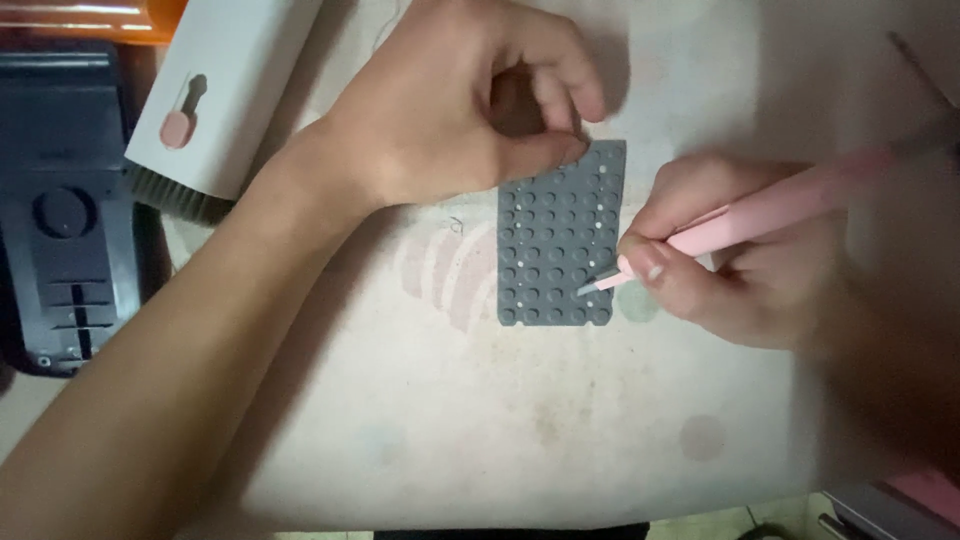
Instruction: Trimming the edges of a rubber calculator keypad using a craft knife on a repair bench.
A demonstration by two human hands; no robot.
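- Gray mat: a flat rectangular sheet covered in rows of round bumps, lying flat on the table between the two hands. It looks thin, light and rubbery, so it would likely bend if lifted by one corner and slide if pushed sideways. The bare edges and corners look like the best places to grip it.
- Left hand: rests over the mat's upper left corner. Its fingers are curled, with thumb and forefinger tips pressed near the mat's top edge, seemingly pinning it down; whether something tiny sits between them cannot be told.
- Right hand: closed around a pink pen-shaped tool, held as one holds a pencil, near its front end.
- Tool tip: a narrow pale point, touching the mat in its lower right part. The tool looks light and stiff; the tip looks fine enough to slip off the bumps.
- Pale specks: several small light dots sit on the mat, mainly along its right side and top. What they are is too small to tell.
- Containers: the mat's surface serves as the only holder in view; no bowl or tray is visible.
- White box: lies at the upper left, well apart from the mat, with a pink shape on its face.
- Dark device: sits at the left edge.
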